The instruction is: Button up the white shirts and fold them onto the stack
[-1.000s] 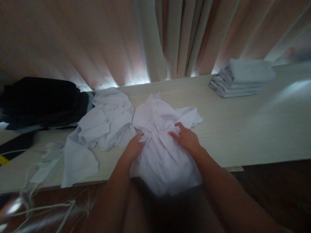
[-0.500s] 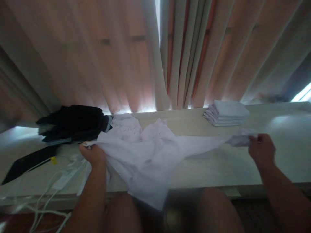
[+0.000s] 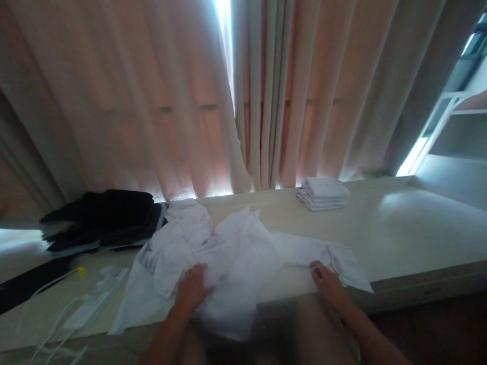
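A rumpled white shirt lies over the front of the long pale counter, its lower part hanging past the edge toward my lap. One sleeve stretches to the right and ends in a loose, folded-over cuff. Against the shirt's near left side rests my left hand, open, thumb apart from the fingers. My right hand is at the lower edge of the sleeve, beside the cuff. Its fingers look loosely bent and open, with no cloth visibly gripped.
A neat stack of folded white cloths sits at the back right. Folded black clothes are piled at the back left, near a dark flat object. A white power strip with cables lies front left. Curtains hang behind.
My left hand has let go of the shirt's left part and moved right. The right hand has released the cuff and come inward; the sleeve now lies down. The view has shifted.
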The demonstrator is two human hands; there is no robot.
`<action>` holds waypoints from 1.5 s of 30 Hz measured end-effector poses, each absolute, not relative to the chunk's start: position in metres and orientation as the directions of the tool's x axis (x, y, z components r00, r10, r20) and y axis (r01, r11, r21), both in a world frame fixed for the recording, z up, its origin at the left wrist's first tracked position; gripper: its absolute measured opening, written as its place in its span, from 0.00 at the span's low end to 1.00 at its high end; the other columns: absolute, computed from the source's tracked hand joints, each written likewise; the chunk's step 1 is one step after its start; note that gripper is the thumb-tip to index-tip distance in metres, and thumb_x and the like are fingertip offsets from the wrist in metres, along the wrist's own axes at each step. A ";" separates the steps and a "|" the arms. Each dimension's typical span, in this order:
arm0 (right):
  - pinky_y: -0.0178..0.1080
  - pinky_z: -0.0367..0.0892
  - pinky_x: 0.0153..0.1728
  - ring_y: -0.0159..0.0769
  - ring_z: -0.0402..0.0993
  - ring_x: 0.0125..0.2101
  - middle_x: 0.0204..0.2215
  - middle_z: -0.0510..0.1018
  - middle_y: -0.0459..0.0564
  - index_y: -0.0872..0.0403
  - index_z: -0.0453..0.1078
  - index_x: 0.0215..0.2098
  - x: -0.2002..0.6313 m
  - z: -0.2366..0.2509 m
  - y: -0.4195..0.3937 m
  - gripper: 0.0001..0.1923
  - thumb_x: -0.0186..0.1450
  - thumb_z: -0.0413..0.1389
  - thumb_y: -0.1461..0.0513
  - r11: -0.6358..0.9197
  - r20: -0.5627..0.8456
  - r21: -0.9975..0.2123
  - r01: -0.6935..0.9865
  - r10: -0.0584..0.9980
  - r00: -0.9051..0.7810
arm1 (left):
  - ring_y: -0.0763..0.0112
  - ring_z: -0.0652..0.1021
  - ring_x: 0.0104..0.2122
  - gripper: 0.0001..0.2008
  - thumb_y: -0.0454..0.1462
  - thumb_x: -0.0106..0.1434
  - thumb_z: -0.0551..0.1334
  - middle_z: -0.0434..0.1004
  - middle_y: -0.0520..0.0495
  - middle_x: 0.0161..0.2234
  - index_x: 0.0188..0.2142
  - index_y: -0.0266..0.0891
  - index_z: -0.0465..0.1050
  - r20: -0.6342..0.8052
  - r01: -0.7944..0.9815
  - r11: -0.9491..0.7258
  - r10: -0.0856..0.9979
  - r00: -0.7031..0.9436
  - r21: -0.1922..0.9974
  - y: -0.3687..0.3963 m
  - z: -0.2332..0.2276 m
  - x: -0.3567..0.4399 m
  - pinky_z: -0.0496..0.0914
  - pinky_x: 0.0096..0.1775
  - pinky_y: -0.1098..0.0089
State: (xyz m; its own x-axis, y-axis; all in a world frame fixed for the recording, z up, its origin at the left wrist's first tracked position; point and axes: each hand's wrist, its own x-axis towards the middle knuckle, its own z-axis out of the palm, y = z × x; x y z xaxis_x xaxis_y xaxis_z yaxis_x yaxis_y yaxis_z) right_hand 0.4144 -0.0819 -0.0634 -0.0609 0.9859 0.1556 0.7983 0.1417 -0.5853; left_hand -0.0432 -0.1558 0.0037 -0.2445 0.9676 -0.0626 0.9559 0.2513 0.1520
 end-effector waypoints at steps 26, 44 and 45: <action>0.51 0.60 0.54 0.50 0.68 0.53 0.49 0.74 0.62 0.56 0.74 0.47 0.335 -0.019 0.038 0.24 0.75 0.38 0.55 0.212 0.195 -0.257 0.943 0.967 -0.164 | 0.58 0.68 0.60 0.20 0.34 0.67 0.47 0.73 0.38 0.56 0.49 0.38 0.74 0.008 0.909 0.069 0.997 -0.079 0.411 -0.080 -0.007 -0.018 0.58 0.63 0.59; 0.52 0.51 0.55 0.48 0.67 0.53 0.51 0.74 0.60 0.55 0.68 0.49 0.295 -0.033 0.127 0.13 0.69 0.48 0.62 0.207 0.095 -0.198 0.958 0.977 -0.191 | 0.51 0.71 0.57 0.19 0.39 0.67 0.59 0.75 0.39 0.54 0.56 0.44 0.73 0.127 0.960 -0.039 0.992 0.004 0.276 0.104 -0.031 -0.047 0.60 0.60 0.53; 0.51 0.49 0.56 0.47 0.65 0.56 0.54 0.71 0.61 0.55 0.66 0.51 0.300 -0.028 0.127 0.14 0.70 0.45 0.63 0.192 0.118 -0.206 0.960 0.978 -0.171 | 0.51 0.70 0.58 0.20 0.39 0.69 0.55 0.74 0.38 0.55 0.59 0.45 0.70 0.169 0.969 -0.022 0.985 -0.021 0.247 0.094 -0.031 -0.050 0.60 0.60 0.51</action>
